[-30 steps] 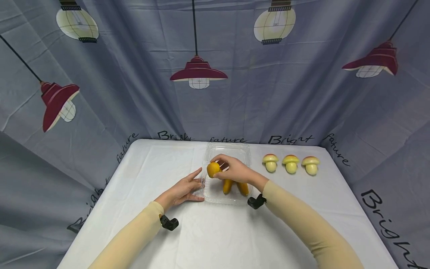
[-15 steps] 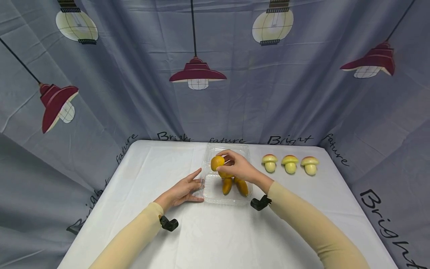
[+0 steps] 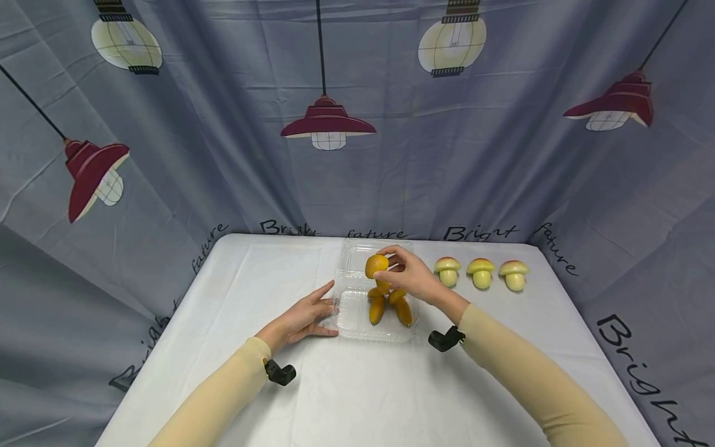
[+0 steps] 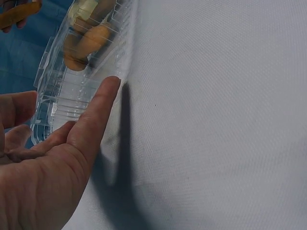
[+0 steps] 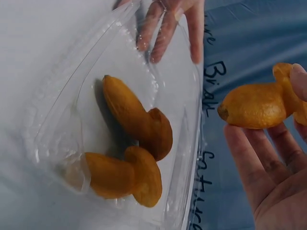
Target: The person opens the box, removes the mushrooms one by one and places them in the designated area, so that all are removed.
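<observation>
Pinching an orange mushroom [image 3: 377, 266], the right grip [image 3: 414, 275] is half curled.

The left arm [image 3: 215, 394] extends forward, the left hand [image 3: 304, 318] low with its fingers [image 3: 321, 291] spread apart. The right arm [image 3: 536, 372] slants inward, the right hand [image 3: 412, 276] raised, thumb [image 5: 300, 82] and fingers bent toward each other in a pinch.

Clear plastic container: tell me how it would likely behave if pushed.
The clear plastic container is probably light and flexible, since its walls look thin and see-through. The two orange mushroom-shaped pieces lying inside could roll or shift, as their stems are rounded.
</observation>
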The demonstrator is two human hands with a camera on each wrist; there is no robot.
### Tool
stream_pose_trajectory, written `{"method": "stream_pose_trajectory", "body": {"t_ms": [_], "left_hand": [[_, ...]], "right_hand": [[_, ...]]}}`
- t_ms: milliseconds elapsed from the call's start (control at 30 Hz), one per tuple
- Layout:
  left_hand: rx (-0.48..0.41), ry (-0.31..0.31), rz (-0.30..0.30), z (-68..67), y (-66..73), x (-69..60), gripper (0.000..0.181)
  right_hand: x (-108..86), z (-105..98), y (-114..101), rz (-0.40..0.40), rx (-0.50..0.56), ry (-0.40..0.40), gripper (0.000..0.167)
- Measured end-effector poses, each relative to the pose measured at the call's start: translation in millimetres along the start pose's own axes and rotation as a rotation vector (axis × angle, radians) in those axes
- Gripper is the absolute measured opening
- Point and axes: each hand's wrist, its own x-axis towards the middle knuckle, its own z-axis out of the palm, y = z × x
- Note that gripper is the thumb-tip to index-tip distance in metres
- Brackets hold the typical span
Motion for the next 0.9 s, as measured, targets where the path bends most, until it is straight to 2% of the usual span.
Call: {"method": "stream_pose_trajectory", "body": {"t_ms": [300, 533, 900], "left_hand": [[-0.001, -0.022, -0.001, -0.1, 0.0, -0.7, 0.079], [-0.002, -0.025, 0.001, -0.1, 1.2, -1.3, 0.079], [-0.007, -0.045, 0.006, -1.4, 1.1, -0.1, 0.079]], "right_hand": [[-10.9, -15, 7, 0.017, -0.003, 0.035, 0.058], [-17.3, -31, 16, 0.074, 0.014, 0.079, 0.065], [-30.2, -52, 30, 0.102, -0.006, 0.148, 0.07]]}}
